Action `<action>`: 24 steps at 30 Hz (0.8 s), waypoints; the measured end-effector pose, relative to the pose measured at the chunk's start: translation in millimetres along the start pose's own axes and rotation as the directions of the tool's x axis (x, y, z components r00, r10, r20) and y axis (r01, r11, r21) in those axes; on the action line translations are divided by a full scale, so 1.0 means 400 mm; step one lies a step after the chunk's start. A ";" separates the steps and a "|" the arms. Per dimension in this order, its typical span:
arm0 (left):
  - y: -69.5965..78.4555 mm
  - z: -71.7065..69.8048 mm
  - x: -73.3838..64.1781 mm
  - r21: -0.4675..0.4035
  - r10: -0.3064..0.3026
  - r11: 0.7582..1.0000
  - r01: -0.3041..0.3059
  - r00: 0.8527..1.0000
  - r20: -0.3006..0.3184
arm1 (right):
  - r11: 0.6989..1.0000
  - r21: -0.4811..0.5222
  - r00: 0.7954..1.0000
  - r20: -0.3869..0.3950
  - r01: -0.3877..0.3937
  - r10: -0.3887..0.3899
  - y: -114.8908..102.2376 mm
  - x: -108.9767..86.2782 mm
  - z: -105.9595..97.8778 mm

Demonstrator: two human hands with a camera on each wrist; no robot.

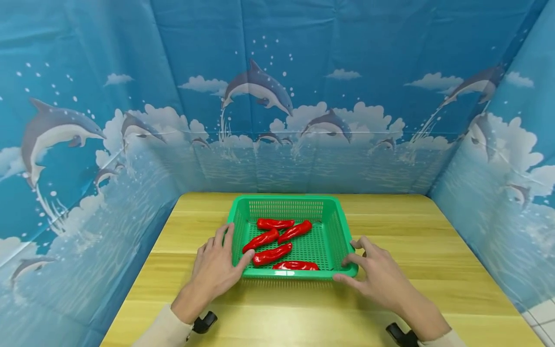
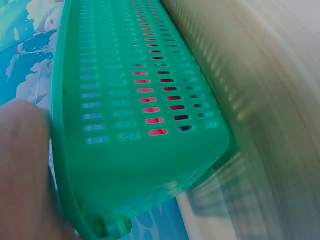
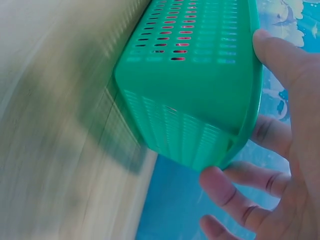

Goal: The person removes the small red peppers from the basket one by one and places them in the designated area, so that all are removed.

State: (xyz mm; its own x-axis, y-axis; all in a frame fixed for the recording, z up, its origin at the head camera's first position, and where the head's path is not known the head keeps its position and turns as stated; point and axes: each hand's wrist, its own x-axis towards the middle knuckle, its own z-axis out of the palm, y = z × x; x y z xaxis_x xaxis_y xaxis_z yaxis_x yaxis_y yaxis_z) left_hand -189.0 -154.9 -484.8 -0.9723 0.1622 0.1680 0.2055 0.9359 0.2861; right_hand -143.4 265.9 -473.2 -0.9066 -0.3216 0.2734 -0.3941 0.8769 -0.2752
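Note:
A green plastic basket [image 1: 286, 274] with slotted walls stands on the table, holding several glossy red peppers [image 1: 296, 231]. At its near left corner, my left hand [image 1: 214, 265] has its fingers stretched along the left rim and its thumb over the near rim. My right hand [image 1: 377, 270] grips the near right corner, thumb at the front and fingers bent over the side. In the right wrist view, the thumb presses the rim of the basket [image 3: 185, 90] while other fingers meet its corner. Only part of the left hand [image 2: 25, 175] shows in the left wrist view, blurred.
The table [image 1: 399, 226] has a yellow wood-grain top with rounded far corners. Blue dolphin-print cloth [image 1: 277, 159] hangs behind it and along both sides. Dark wrist mounts [image 1: 204, 322] sit under the person's sleeves. White floor tiles [image 1: 539, 315] show at the lower right.

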 end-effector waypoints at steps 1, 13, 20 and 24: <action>0.001 -0.001 -0.002 0.006 -0.001 1.000 0.001 1.000 -0.002 | 1.000 -0.002 1.000 -0.001 0.007 -0.007 0.000 -0.004 -0.001; 0.035 0.000 -0.008 -0.023 -0.020 1.000 0.020 1.000 -0.009 | 0.999 -0.008 0.999 -0.009 0.033 -0.033 0.007 -0.045 -0.024; 0.041 0.004 -0.017 -0.099 -0.014 0.995 0.018 0.999 0.036 | 0.999 -0.030 0.999 0.018 0.034 -0.034 0.009 -0.052 -0.038; 0.041 0.005 -0.021 -0.109 -0.017 0.994 0.023 0.999 0.052 | 0.998 -0.040 0.999 0.028 0.043 -0.042 0.008 -0.057 -0.042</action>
State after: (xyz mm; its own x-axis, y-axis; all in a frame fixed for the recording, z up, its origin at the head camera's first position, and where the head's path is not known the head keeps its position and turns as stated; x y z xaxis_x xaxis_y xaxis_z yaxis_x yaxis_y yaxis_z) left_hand -177.9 -140.4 -483.5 -0.9802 0.1619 0.1139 0.1941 0.8999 0.3906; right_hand -121.6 282.1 -464.9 -0.8933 -0.3677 0.2585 -0.4260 0.8759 -0.2264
